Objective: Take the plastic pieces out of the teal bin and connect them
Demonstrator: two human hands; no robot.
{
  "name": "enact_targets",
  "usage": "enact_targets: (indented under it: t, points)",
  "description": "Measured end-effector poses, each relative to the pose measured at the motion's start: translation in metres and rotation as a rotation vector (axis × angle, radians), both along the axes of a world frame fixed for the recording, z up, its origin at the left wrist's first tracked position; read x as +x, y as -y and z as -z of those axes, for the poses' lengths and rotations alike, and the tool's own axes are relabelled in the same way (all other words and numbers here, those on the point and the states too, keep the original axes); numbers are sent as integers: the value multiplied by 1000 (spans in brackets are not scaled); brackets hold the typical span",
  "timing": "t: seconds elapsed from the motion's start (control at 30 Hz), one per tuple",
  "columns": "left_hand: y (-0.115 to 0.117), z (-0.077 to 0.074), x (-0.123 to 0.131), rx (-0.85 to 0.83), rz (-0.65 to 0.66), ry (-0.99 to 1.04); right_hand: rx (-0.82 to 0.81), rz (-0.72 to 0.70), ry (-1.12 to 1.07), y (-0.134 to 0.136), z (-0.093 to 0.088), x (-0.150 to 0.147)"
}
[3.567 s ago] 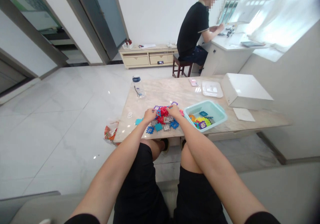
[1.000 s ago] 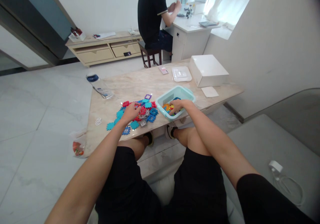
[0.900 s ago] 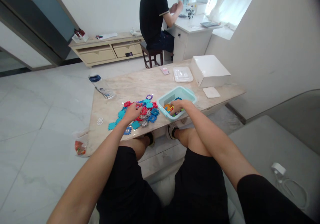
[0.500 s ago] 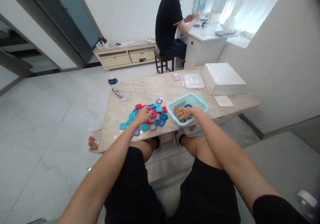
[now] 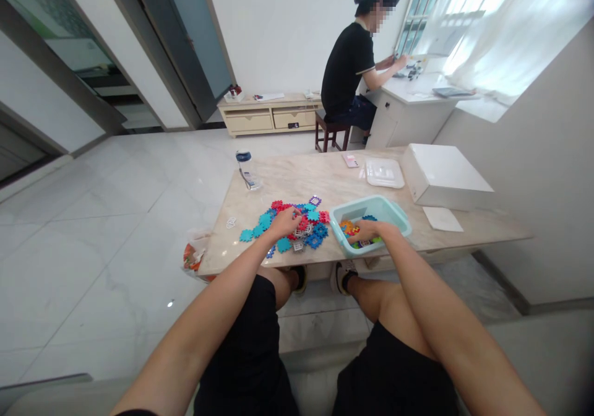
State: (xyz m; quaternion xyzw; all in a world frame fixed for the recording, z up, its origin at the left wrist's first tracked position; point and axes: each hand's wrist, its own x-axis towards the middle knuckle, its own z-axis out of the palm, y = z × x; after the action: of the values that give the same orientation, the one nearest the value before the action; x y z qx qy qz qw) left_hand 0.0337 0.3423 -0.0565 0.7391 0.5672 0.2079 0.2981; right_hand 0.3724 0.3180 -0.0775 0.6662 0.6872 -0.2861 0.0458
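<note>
My left hand (image 5: 284,221) rests on a pile of coloured interlocking plastic tiles (image 5: 312,219), red, blue and teal, near the front edge of the marble table (image 5: 297,181). Its fingers curl round a red cluster in the pile. My right hand (image 5: 371,231) is inside the teal plastic bin (image 5: 392,208), just right of the pile. Its fingers are bent down among the yellow, orange and green tiles (image 5: 347,225) in the bin. What they hold, if anything, is hidden.
A water bottle (image 5: 245,168) stands at the table's far left. A clear lid (image 5: 384,173), a pink item (image 5: 350,160), a white box (image 5: 443,174) and paper (image 5: 442,218) lie right. A bag (image 5: 192,256) hangs by the left corner. A person (image 5: 350,69) sits at a desk behind.
My right hand left the red cluster and went into the teal bin, where it stays. My left hand remains on the pile. The camera has swung left and up.
</note>
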Motion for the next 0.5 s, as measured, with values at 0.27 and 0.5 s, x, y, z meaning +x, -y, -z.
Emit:
enact_targets:
  t: [0.27,0.5]
  points:
    - [-2,1,-2,-52,49,-19,-161,-21,22,-2,-2,2]
    - [-2,5,-2,-35,54,-32,-183,-14,23,-1,-3,3]
